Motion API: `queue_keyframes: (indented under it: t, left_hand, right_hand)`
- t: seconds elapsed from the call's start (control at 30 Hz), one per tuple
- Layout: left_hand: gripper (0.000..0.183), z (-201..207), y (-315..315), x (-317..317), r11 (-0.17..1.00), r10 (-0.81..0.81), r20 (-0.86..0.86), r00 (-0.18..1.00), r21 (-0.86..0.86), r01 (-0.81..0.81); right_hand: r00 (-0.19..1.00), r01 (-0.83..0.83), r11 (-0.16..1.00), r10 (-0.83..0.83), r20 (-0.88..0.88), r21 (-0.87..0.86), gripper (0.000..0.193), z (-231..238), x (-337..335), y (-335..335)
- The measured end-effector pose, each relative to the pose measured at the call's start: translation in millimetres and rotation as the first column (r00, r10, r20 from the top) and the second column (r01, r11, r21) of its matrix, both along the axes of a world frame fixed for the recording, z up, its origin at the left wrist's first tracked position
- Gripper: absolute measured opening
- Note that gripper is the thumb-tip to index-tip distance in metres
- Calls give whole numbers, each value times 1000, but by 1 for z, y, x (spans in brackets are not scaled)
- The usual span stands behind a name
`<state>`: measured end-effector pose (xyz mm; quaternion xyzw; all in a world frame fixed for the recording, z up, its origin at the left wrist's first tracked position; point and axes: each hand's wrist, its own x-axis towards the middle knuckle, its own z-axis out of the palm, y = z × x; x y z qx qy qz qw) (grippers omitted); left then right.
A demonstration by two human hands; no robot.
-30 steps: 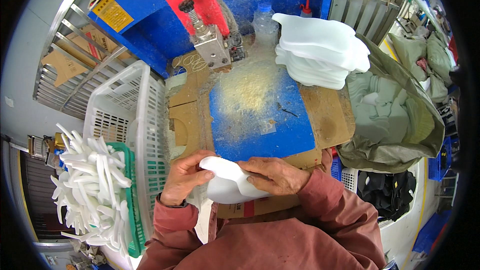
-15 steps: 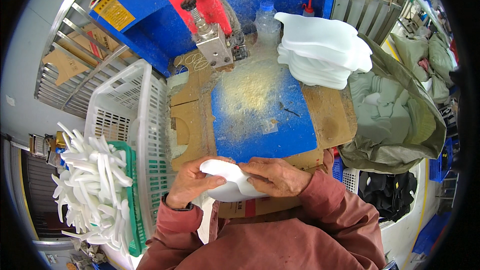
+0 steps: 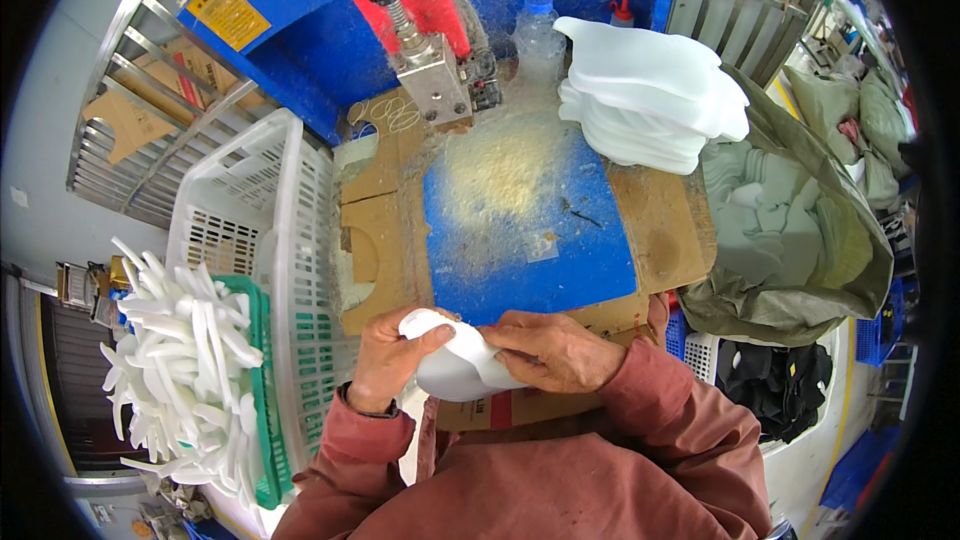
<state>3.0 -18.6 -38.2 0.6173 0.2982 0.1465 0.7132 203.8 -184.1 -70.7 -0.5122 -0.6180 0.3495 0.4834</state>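
Between my two hands, close to my body, is a thin curved white foam piece (image 3: pixel 455 365), bent so its upper edge curls over. My left hand (image 3: pixel 388 355) pinches its left end, the thumb lying on top. On the right edge, the fingers and thumb of my right hand (image 3: pixel 560 352) are closed. A stack of similar wavy white foam pieces (image 3: pixel 655 90) stands at the back right of the work table. Beyond my hands lies a blue board (image 3: pixel 530 275) strewn with pale yellow dust (image 3: pixel 500 180).
A red machine arm with a metal head (image 3: pixel 435 80) overhangs the table. At left stand a white plastic basket (image 3: pixel 305 290) and a green crate (image 3: pixel 262 390) heaped with white strips (image 3: pixel 190 370). An open sack (image 3: pixel 780 325) of foam pieces is at right. A clear bottle (image 3: pixel 538 40) stands behind.
My left thumb has shifted up along the foam piece's edge, and the piece has tilted slightly. My right hand stays in nearly the same place.
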Motion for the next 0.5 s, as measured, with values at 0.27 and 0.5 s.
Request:
queue_keyframes:
  t: [0.27,0.5]
  left_hand:
    - [17,-6,-1,4,991,-19,22,1000,132,16]
    - [47,26,26,-7,892,-420,-235,876,68,446]
  right_hand:
    - [985,56,998,-62,159,43,25,5,4,-3]
    - [904,5,999,14,427,-44,28,15,19,-9]
